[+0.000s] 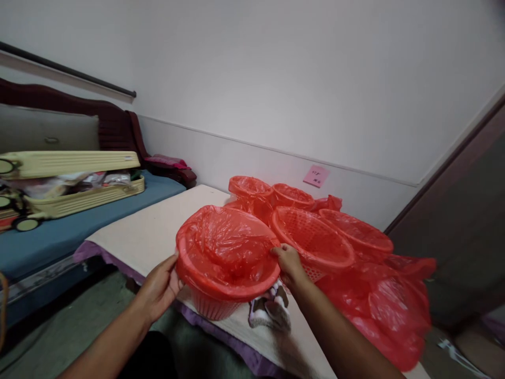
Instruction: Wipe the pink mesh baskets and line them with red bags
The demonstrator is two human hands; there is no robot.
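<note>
Right hand [291, 266]: thumb and fingers pinched on the red liner [232, 231] at the rim's right side, apparently to stop the film slipping. Left hand [162, 289]: fingers against the opposite side, palm partly open; whether gripping or only bracing, cannot tell. Front basket [215, 308]: ribbed, between the hands over the near edge of the surface [165, 226], likely held from both sides for balance; base contact unclear. Patterned cloth [272, 314]: just beside it. Lined baskets [315, 252]: grouped behind and rightward, perhaps to save room. Crumpled red film [389, 305]: bunched at right.
</note>
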